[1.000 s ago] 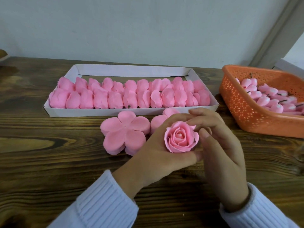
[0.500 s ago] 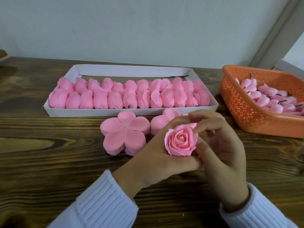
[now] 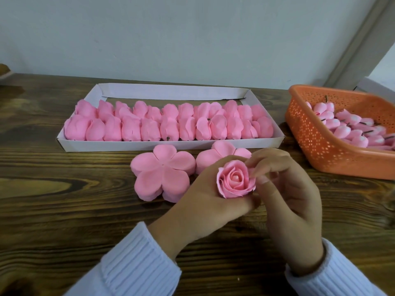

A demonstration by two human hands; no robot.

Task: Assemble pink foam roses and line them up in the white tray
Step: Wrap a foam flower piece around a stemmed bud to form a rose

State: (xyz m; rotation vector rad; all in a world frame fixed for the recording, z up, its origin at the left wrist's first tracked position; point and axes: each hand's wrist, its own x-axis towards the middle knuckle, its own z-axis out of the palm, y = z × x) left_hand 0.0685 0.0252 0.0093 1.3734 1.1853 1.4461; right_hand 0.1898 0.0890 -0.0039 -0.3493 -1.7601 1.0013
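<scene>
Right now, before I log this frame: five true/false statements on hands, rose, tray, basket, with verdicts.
1. The left hand holds a rose. True.
2. The right hand is idle, away from the rose. False: its fingers pinch the rose's outer petal.
3. The white tray holds two rows of finished roses. True.
4. The orange basket is empty. False: it holds pink buds with dark stems.
5. Both petal stacks lie inside the tray. False: they lie on the table, in front of it.
</scene>
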